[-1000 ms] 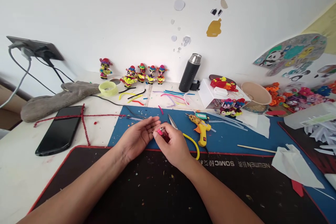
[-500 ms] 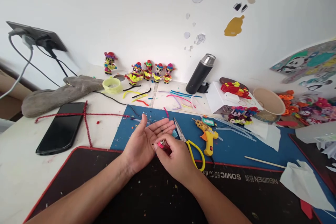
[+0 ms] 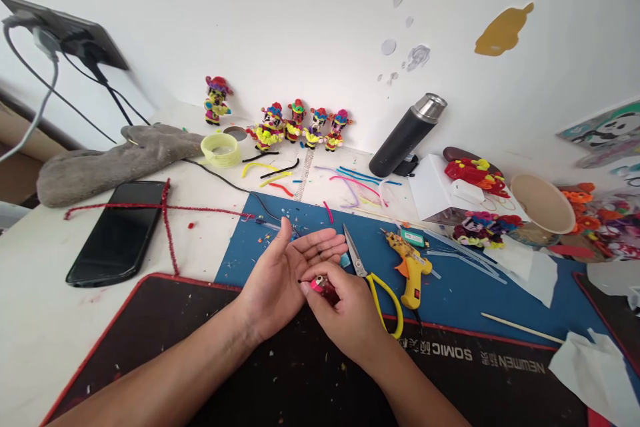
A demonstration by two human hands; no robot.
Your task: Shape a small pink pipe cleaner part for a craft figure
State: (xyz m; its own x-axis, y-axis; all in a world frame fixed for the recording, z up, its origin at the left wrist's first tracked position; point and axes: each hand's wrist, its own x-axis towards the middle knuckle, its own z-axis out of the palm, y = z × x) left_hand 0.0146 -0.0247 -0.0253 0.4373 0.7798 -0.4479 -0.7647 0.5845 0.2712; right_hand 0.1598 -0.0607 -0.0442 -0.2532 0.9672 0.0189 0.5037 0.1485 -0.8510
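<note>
My left hand [image 3: 280,280] is open, palm up, its thumb raised and its fingers stretched toward the right. Close against that palm, my right hand [image 3: 345,307] is closed around a small red lighter [image 3: 319,283], whose metal top shows between thumb and forefinger. A tiny dark bit by the right thumb tip is too small to name. Just beyond the right hand lie scissors [image 3: 376,287] with yellow handles, their blades pointing away. A yellow glue gun [image 3: 411,273] rests on the blue mat [image 3: 450,293] to the right of them.
Pipe-cleaner figures [image 3: 270,127] stand along the wall, with loose pipe-cleaner pieces [image 3: 280,170] before them. A phone [image 3: 117,240] lies at left under red pipe cleaners [image 3: 215,209]. A black thermos [image 3: 405,137], a bowl [image 3: 543,203], a wooden stick [image 3: 520,327] and tissue [image 3: 595,373] are farther right.
The view has shifted, so the things at right sit farther right in the picture. Both hands keep nearly the same pose, the lighter still in the right one.
</note>
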